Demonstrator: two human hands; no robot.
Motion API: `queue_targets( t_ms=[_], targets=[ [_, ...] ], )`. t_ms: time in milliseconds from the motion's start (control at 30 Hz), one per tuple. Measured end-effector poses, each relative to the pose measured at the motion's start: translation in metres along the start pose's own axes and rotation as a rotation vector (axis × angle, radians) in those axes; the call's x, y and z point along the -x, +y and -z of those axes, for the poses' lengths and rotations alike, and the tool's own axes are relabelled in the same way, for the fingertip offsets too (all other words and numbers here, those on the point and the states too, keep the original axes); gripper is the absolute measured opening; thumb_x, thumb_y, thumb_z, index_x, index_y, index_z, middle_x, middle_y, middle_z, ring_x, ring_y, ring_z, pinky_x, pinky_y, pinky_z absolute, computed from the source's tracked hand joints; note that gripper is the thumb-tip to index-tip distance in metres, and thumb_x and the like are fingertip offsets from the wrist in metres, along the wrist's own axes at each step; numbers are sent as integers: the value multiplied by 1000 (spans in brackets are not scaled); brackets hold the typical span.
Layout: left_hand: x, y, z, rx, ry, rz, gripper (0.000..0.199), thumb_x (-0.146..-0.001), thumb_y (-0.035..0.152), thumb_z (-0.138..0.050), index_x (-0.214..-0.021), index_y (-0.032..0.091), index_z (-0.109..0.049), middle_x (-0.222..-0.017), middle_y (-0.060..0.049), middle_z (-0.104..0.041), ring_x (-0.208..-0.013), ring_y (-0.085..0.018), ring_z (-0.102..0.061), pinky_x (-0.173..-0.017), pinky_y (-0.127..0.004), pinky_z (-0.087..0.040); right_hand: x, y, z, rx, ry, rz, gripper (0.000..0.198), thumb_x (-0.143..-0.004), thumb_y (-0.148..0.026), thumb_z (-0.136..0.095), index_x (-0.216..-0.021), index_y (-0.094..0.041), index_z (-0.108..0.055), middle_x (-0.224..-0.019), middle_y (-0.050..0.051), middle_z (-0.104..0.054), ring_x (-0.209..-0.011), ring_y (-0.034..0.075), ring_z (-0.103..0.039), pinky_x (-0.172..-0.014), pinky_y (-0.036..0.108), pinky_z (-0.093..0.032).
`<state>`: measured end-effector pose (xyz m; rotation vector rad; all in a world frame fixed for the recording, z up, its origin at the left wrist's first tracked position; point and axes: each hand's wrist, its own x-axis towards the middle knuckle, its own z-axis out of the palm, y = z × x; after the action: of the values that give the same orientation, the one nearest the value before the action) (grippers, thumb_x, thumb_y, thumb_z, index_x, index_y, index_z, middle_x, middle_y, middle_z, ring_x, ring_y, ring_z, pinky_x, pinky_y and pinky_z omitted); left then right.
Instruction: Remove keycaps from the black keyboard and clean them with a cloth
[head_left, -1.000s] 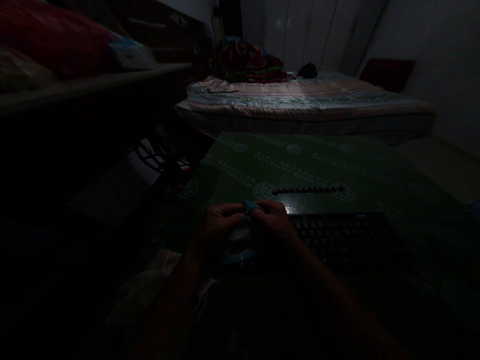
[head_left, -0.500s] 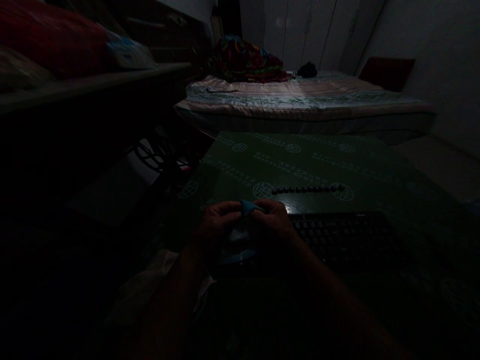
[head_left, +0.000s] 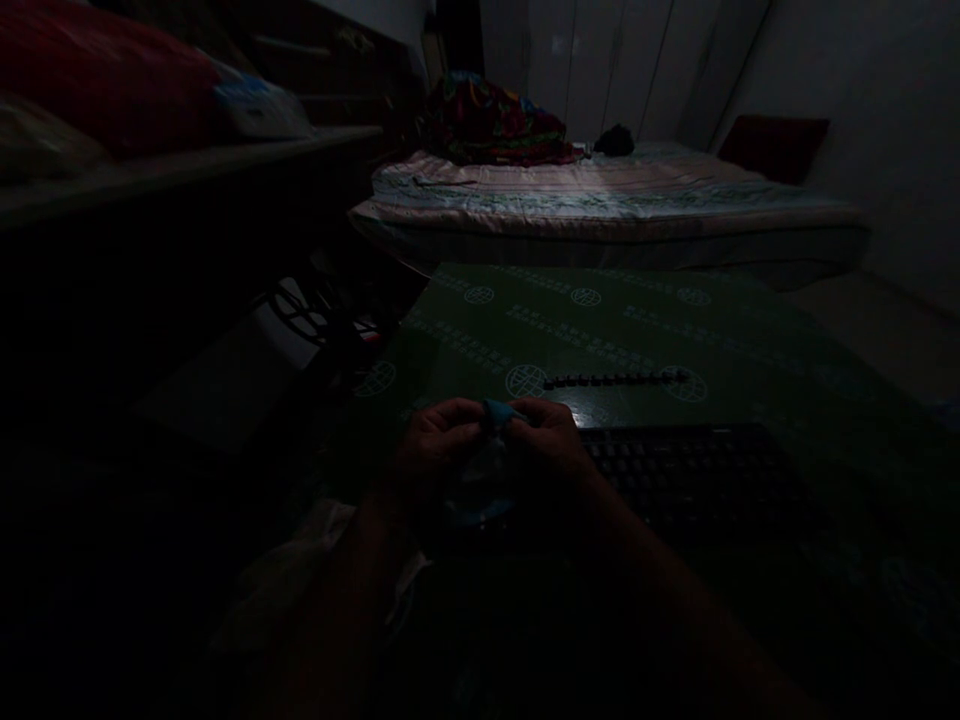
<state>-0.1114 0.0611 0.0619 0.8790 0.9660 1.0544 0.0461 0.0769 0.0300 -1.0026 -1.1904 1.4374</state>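
Note:
Both hands pinch the blue top of a small see-through plastic packet [head_left: 484, 485], which hangs down between them and shows a blue band at its lower end. My left hand [head_left: 435, 435] grips the packet from the left with thumb and fingers pressed together. From the right, my right hand [head_left: 551, 435] pinches it the same way, beside a black keyboard [head_left: 690, 470]. The keyboard's left part is hidden behind the hands and the packet. Beyond it, several small black pieces like keycaps [head_left: 615, 380] lie in a row. The dim light hides the packet's contents.
A green table [head_left: 480, 340] with printed globes carries these things. Some crumpled whitish material [head_left: 322, 525] lies beside my left forearm. Behind the table stands a bed [head_left: 622, 200] with a red patterned blanket [head_left: 495, 125]. A shelf [head_left: 187, 165] with bags juts in at left.
The blue top of the packet has shifted slightly between my fingertips, and its lower part hangs a little differently. Both hands stay nearly in place.

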Motion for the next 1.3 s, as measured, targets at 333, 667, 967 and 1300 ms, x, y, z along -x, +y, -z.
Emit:
queue_targets(
  t_ms=[333, 667, 967, 1300],
  targets=[
    [0, 1, -4, 4, 39, -15, 23, -54, 18, -79, -74, 16, -67, -66, 0, -69, -58, -12, -62, -56, -21, -48, -1, 7, 1, -64, -26, -4, 22, -63, -33, -71, -77, -17, -69, -65, -2, -63, -57, 11, -55, -51, 20, -41],
    [0, 2, -1, -183, 13, -15, 21, -56, 20, -76, -75, 16, -70, -69, -1, -69, -61, -12, -62, -59, -21, -48, -1, 1, 0, 64, -11, -9, 20, -63, -31, -67, -76, -16, -69, -66, -1, -63, -59, 12, -56, -52, 20, -42],
    [-1, -3, 10, -419, 11, -36, 23, -63, 21, -71, -86, 18, -67, -71, 1, -66, -61, -11, -60, -57, -21, -46, -1, 5, 0, 139, -64, 17, 23, -63, -32, -66, -79, -15, -69, -65, -3, -61, -59, 10, -54, -52, 19, -40],
    [0, 4, 4, -418, 17, -104, 19, -56, 18, -73, -72, 16, -65, -68, 0, -64, -60, -12, -58, -57, -21, -46, -1, 5, -1, 111, -23, -11, 22, -64, -34, -67, -78, -18, -70, -64, -3, -60, -57, 11, -53, -48, 19, -39]
  ],
)
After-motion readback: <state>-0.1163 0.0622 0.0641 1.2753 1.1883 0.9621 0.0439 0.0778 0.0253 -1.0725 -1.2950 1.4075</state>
